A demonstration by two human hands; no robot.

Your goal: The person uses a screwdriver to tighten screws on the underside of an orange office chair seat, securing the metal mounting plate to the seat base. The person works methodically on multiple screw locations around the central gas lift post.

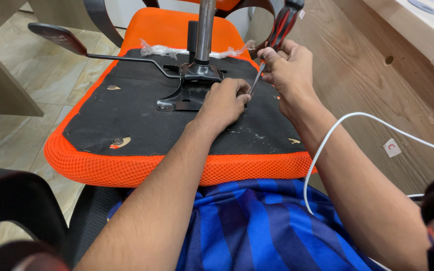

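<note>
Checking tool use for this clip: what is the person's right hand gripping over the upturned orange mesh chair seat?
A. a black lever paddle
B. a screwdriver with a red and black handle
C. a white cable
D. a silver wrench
B: the right hand wraps the red and black handle of the screwdriver, whose metal shaft angles down to the left hand on the black underside of the orange mesh chair seat.
</note>
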